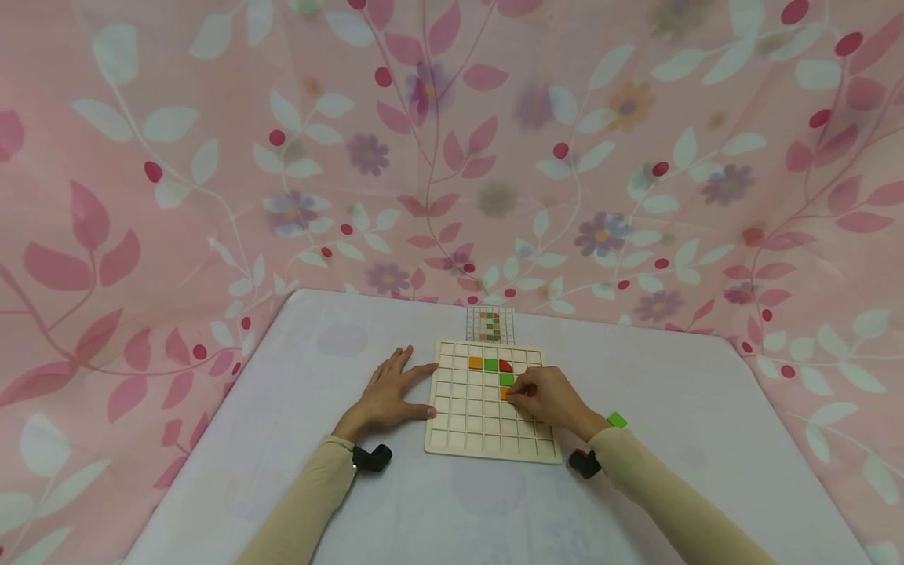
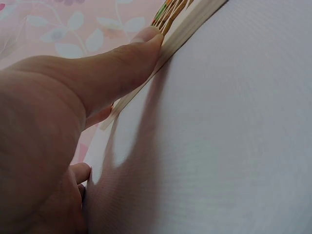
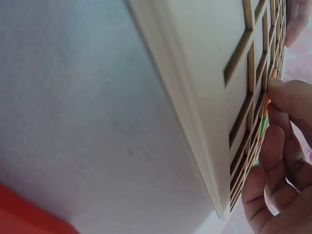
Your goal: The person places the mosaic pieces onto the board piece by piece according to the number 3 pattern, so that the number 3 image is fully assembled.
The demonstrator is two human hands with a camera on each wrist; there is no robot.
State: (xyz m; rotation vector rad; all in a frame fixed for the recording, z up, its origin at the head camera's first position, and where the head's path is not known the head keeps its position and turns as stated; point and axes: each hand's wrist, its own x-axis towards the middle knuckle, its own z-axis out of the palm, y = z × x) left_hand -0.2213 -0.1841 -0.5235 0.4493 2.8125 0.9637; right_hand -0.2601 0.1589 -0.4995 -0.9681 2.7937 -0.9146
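A pale wooden grid board (image 1: 466,424) lies on the table. In its upper part sit an orange tile (image 1: 476,363), a green tile (image 1: 491,365), a red quarter-round tile (image 1: 505,366) and, below the red one, a second green tile (image 1: 507,380). My right hand (image 1: 554,400) has thumb and index finger at another orange tile (image 1: 504,393) under that green one, pinching it at the board; the fingertips partly cover it. With fingers spread, my left hand (image 1: 384,396) rests by the board's left side, its thumb (image 2: 141,53) touching the edge.
Behind the board a small card (image 1: 490,325) shows a coloured pattern on a grid. A loose green tile (image 1: 617,420) lies by the right wrist, and something red (image 3: 29,214) shows in the right wrist view's corner. A floral curtain (image 1: 452,157) hangs behind the white-covered table (image 1: 395,510).
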